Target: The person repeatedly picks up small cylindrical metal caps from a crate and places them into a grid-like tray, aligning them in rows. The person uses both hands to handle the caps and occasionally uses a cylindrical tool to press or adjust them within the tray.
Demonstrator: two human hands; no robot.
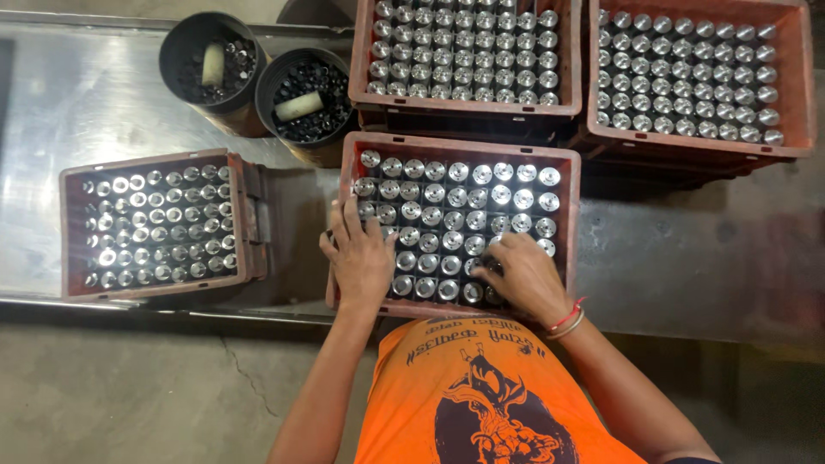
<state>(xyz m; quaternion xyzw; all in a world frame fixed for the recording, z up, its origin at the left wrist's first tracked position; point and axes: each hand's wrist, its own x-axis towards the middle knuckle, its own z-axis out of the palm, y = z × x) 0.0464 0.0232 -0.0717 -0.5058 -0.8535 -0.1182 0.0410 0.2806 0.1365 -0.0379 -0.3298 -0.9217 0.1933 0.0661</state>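
Note:
A red plastic crate [459, 147] stands right in front of me, filled with rows of upright shiny metal cylinders [459, 195]. My left hand [359, 255] lies flat on the crate's near left corner, fingers spread over the cylinders there. My right hand [522, 274], with a red thread and a bangle at the wrist, reaches into the near right rows, fingers curled down among the cylinders. Whether it grips one is hidden.
A smaller red crate [69, 225] of hollow metal parts sits at the left. Two more red crates [574, 60] of cylinders stand behind. Two black buckets [193, 34] with small dark parts and a pale cylinder each are at the back left. All rest on a metal table [77, 103].

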